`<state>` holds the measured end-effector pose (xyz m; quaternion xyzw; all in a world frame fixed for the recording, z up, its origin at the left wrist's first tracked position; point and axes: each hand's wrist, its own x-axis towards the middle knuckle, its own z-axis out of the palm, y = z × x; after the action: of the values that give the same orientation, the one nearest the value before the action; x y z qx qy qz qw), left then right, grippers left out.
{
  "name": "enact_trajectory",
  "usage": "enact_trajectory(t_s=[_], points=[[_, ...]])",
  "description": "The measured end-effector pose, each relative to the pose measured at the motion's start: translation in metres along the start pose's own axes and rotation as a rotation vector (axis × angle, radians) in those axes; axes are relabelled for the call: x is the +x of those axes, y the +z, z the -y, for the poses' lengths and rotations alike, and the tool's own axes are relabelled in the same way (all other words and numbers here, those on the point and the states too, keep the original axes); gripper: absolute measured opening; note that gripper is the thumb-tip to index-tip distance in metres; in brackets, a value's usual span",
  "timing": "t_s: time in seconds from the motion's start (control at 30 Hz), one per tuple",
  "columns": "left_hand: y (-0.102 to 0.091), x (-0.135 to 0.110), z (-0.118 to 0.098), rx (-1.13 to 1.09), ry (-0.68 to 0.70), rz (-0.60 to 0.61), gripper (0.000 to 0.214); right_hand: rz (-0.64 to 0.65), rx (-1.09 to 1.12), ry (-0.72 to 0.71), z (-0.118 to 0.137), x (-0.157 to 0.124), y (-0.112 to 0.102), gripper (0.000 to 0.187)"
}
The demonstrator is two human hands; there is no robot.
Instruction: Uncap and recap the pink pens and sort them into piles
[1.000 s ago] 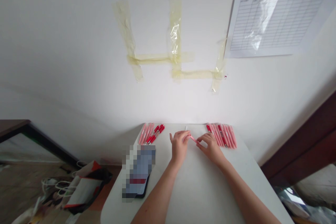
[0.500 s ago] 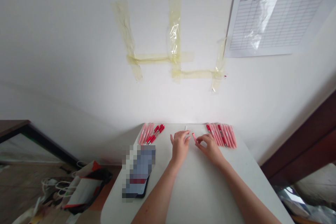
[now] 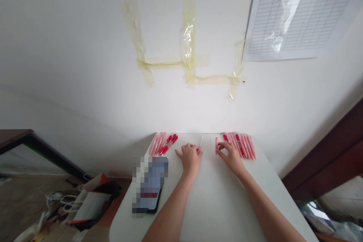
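Observation:
My left hand (image 3: 190, 158) is palm down above the white table (image 3: 215, 196), with its outer finger stretched to the left. Its thumb and index finger close at the lower end of a thin white stick (image 3: 201, 140), which looks like a pen refill; the grip is partly hidden. Between the thumb and fingers of my right hand (image 3: 231, 159) stands a short pink tube (image 3: 217, 146) with a red top, like a pen barrel. To the right of that hand lies a row of pink pens (image 3: 249, 147) with a few darker red ones among them.
Several pink pens (image 3: 154, 143) and red pens (image 3: 167, 146) lie at the table's back left. A blurred phone (image 3: 151, 185) rests near the left edge. The wall (image 3: 85, 64) rises behind the table. On the floor at left are a bag (image 3: 93, 200) and cables.
My left hand has shifted slightly left and lower, uncovering more of the white stick, and its fingers have closed. My right hand has moved right with the pink tube, now more upright.

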<state>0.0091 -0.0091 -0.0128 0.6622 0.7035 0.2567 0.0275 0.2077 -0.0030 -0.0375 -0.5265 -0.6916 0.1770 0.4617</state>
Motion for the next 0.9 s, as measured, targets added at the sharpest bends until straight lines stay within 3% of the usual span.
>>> enact_trajectory(t_s=[0.13, 0.53, 0.77, 0.9], points=[[-0.002, 0.001, 0.000, 0.024, -0.017, -0.001, 0.024, -0.014, -0.025, -0.027, -0.001, 0.001, -0.002, 0.028], [-0.009, 0.006, 0.003, -0.103, -0.010, -0.032, 0.016, -0.114, -0.240, -0.147, -0.006, 0.004, -0.007, 0.027], [-0.012, 0.009, 0.007, -0.193, -0.003, -0.065, 0.017, -0.163, -0.377, -0.093, -0.008, 0.004, -0.014, 0.025], [-0.010, 0.010, 0.009, -0.192, -0.013, -0.050, 0.017, -0.081, -0.499, -0.051, -0.007, 0.001, -0.014, 0.024]])
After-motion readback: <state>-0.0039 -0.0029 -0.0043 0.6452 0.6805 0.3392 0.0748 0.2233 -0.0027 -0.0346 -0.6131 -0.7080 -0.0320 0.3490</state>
